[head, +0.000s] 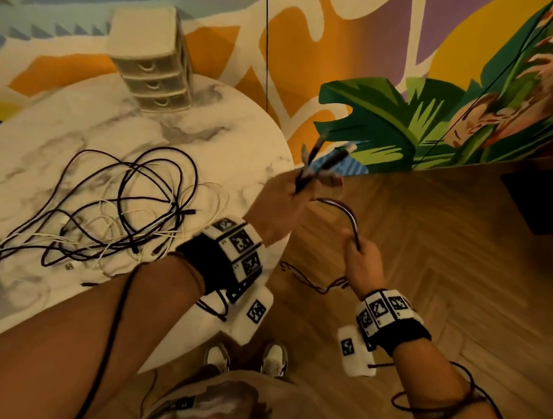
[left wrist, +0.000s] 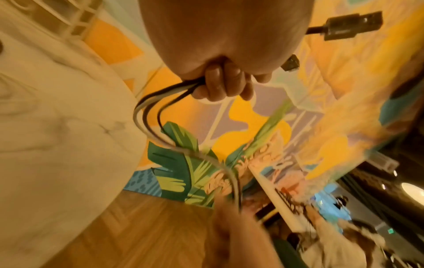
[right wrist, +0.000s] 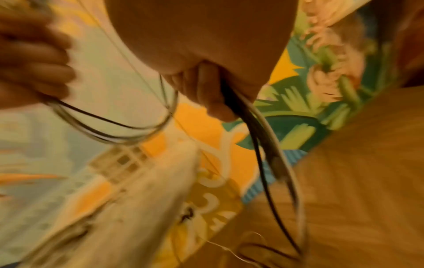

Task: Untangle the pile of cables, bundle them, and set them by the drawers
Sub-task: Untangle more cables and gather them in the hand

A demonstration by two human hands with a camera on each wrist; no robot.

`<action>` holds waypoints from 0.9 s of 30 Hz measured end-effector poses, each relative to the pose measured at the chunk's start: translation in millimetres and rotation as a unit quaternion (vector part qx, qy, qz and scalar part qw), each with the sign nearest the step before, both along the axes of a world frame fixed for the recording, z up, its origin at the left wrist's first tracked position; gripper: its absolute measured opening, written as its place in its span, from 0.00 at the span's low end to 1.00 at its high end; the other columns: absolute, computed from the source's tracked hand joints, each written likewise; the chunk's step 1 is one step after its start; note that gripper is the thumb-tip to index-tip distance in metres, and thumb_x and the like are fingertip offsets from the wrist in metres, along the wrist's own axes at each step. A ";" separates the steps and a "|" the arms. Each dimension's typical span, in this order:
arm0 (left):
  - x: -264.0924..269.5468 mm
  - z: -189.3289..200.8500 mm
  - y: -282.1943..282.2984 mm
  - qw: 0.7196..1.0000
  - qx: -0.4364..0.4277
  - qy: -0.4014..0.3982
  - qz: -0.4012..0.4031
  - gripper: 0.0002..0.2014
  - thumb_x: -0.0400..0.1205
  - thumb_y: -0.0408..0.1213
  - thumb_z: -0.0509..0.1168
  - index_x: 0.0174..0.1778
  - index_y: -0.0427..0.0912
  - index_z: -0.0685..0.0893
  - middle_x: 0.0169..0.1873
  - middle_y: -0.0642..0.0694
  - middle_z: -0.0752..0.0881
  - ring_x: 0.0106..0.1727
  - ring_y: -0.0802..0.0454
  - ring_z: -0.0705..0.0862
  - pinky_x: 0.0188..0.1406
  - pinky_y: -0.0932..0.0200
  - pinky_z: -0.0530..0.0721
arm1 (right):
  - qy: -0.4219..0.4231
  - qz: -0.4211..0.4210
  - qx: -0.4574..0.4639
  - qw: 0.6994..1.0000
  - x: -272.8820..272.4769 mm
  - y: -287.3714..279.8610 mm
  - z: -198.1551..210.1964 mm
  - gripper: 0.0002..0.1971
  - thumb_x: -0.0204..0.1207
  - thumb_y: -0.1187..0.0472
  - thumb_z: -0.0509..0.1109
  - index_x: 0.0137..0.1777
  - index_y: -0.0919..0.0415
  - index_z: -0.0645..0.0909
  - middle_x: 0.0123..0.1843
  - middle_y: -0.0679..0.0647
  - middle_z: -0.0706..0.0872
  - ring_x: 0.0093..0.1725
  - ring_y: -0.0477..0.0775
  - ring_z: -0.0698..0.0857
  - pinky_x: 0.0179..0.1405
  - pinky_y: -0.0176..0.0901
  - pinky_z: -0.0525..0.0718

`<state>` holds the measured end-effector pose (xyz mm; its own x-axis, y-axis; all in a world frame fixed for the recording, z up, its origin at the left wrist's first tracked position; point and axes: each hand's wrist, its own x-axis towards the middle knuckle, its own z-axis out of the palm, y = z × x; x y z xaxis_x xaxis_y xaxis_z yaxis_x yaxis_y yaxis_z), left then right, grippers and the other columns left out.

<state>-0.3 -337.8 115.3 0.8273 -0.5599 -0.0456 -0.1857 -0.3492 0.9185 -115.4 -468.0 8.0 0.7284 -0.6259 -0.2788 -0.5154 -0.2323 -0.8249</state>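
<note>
Off the surface's (head: 61,135) 3 o'clock edge, above the wooden floor (head: 429,252), both hands work a few cables (head: 340,207). From the head view, the left hand (head: 282,206) sits near frame centre, fingers curled tight round the cables just below their plugs (head: 318,156); the plug ends stick up out of the fist toward 1 o'clock. Its wrist view shows the same grip: fingers (left wrist: 220,85) wrapped over black and white strands (left wrist: 149,112), with two dark plugs (left wrist: 353,25) jutting out past the hand at 2 o'clock.

From that fist the strands arc over to the right hand (head: 363,261) at about 4 o'clock from it. This hand is also closed on the cables, pinching them so that the short loop spans between the two hands. Its wrist view is blurred but shows curled fingers (right wrist: 211,94) clamping dark and pale strands (right wrist: 263,145) that trail down toward the floor.

On the marble surface, at 9 o'clock from the left hand, lies the pile (head: 111,207) of black and white cables, loosely looped and still tangled. The drawers (head: 151,60) stand at the surface's far edge, around 12 o'clock from the pile and well apart from it, against the painted wall (head: 393,70).
</note>
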 end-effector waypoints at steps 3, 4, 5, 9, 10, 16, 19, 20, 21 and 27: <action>10.9 16.4 3.0 1.000 -0.022 0.005 -0.007 0.19 0.86 0.44 0.57 0.28 0.44 0.74 0.12 0.56 0.71 0.16 0.64 0.68 0.19 0.72 0.62 | 0.132 -0.015 -0.048 0.990 -23.5 -20.4 -30.1 0.13 0.84 0.58 0.60 0.42 0.60 0.84 0.32 0.53 0.79 0.36 0.60 0.81 0.33 0.42 0.71; 9.7 19.6 1.8 0.999 -0.040 0.023 -0.017 0.20 0.86 0.45 0.56 0.29 0.43 0.74 0.12 0.56 0.70 0.15 0.63 0.66 0.19 0.70 0.62 | 0.189 0.011 -0.060 0.980 -27.8 -22.4 -36.8 0.12 0.83 0.58 0.62 0.49 0.64 0.84 0.37 0.57 0.81 0.40 0.62 0.82 0.36 0.43 0.73; 5.8 20.5 0.1 0.997 -0.053 0.042 -0.028 0.20 0.86 0.46 0.55 0.28 0.43 0.73 0.12 0.56 0.69 0.16 0.62 0.64 0.20 0.66 0.62 | 0.227 0.052 -0.071 0.970 -29.8 -22.9 -42.1 0.11 0.81 0.59 0.64 0.55 0.66 0.83 0.42 0.58 0.81 0.44 0.63 0.82 0.39 0.44 0.74; -18.9 9.5 -6.5 0.991 -0.043 0.115 -0.057 0.22 0.86 0.48 0.56 0.24 0.45 0.71 0.17 0.54 0.68 0.19 0.57 0.66 0.23 0.62 0.63 | 0.057 0.152 0.003 0.987 -20.0 -12.6 -23.3 0.23 0.74 0.68 0.68 0.69 0.54 0.76 0.63 0.54 0.76 0.67 0.53 0.77 0.67 0.50 0.76; -24.3 4.3 -7.2 0.989 -0.034 0.134 -0.057 0.23 0.85 0.47 0.57 0.23 0.46 0.70 0.17 0.53 0.69 0.19 0.57 0.67 0.24 0.62 0.64 | -0.040 0.140 0.065 0.987 -14.9 -8.5 -5.7 0.22 0.75 0.68 0.65 0.68 0.52 0.76 0.67 0.55 0.77 0.67 0.48 0.78 0.67 0.51 0.77; -40.2 -1.4 -1.4 0.975 0.011 0.196 -0.103 0.09 0.79 0.22 0.64 0.52 0.37 0.82 0.29 0.45 0.85 0.27 0.61 0.82 0.23 0.76 0.71 | -0.176 0.213 0.293 0.915 12.2 9.1 88.8 0.20 0.71 0.53 0.72 0.59 0.64 0.83 0.55 0.52 0.89 0.55 0.48 0.87 0.51 0.36 0.83; -45.1 -25.3 -3.0 0.946 0.213 0.203 -0.138 0.23 0.78 0.27 0.65 0.71 0.30 0.72 0.47 0.37 0.84 0.35 0.61 0.83 0.35 0.77 0.76 | -0.111 0.238 0.274 0.925 18.4 16.7 96.4 0.16 0.80 0.60 0.64 0.60 0.68 0.84 0.60 0.57 0.88 0.61 0.49 0.85 0.61 0.40 0.83; -43.3 -44.3 -7.9 0.937 0.268 0.156 -0.163 0.21 0.78 0.28 0.64 0.69 0.34 0.75 0.46 0.40 0.85 0.39 0.64 0.85 0.49 0.73 0.77 | -0.097 0.230 0.287 0.925 20.7 19.3 98.7 0.16 0.82 0.61 0.60 0.60 0.70 0.84 0.60 0.59 0.88 0.61 0.51 0.86 0.63 0.42 0.82; -44.3 -50.2 -22.0 0.876 0.444 0.136 -0.129 0.18 0.79 0.29 0.62 0.66 0.38 0.80 0.49 0.40 0.86 0.50 0.62 0.85 0.63 0.60 0.74 | -0.087 0.228 0.294 0.924 22.8 21.2 97.1 0.18 0.85 0.60 0.56 0.60 0.72 0.83 0.59 0.60 0.88 0.61 0.53 0.86 0.63 0.43 0.83; -43.7 10.4 23.3 0.941 0.249 0.032 -0.226 0.14 0.84 0.41 0.59 0.59 0.35 0.81 0.53 0.37 0.85 0.55 0.40 0.84 0.51 0.54 0.79 | -0.100 0.152 0.284 0.942 30.1 34.0 87.6 0.21 0.86 0.59 0.52 0.55 0.70 0.86 0.51 0.56 0.91 0.48 0.46 0.89 0.46 0.34 0.86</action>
<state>-44.0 -314.5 125.7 0.4960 -0.7501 -0.4375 -0.3694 -0.6382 0.6754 -85.2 -434.0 95.6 0.9231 -0.1725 -0.3436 -0.3171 0.1639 -0.9341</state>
